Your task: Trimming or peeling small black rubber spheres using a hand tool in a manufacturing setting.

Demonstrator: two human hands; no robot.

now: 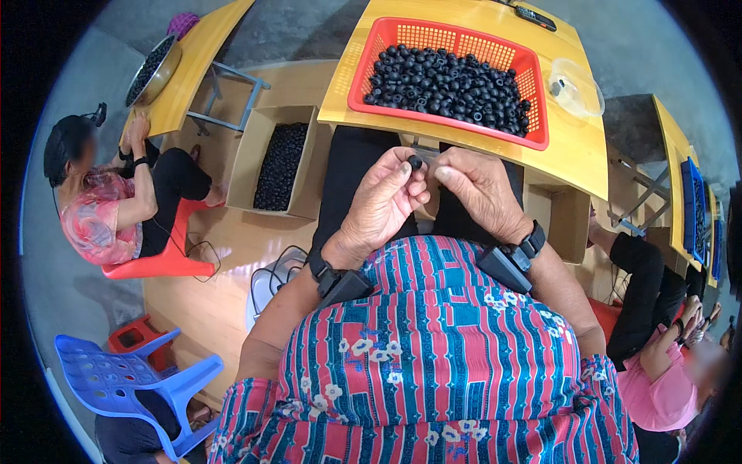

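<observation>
My left hand (pixel 384 193) is raised in front of my chest, its thumb and forefinger pinching a small black ring-shaped part (pixel 415 162). Close beside it is my right hand (pixel 481 189), fingers curled in and thumb pressed against the forefinger. Whatever may sit in that pinch is too small or hidden to make out. Just beyond both hands, on the yellow table (pixel 340 100), stands a red-orange plastic basket (pixel 363 71) holding a heap of similar black parts (pixel 448 83). Both wrists carry black straps with dark box-shaped devices.
A clear plastic bowl (pixel 589 99) and a dark handheld device (pixel 535 17) lie on the table. On the floor at left stands a cardboard box (pixel 243 174) of black parts; another box (pixel 570 224) is at right. People sit on both sides. A blue chair (pixel 100 363) is lower left.
</observation>
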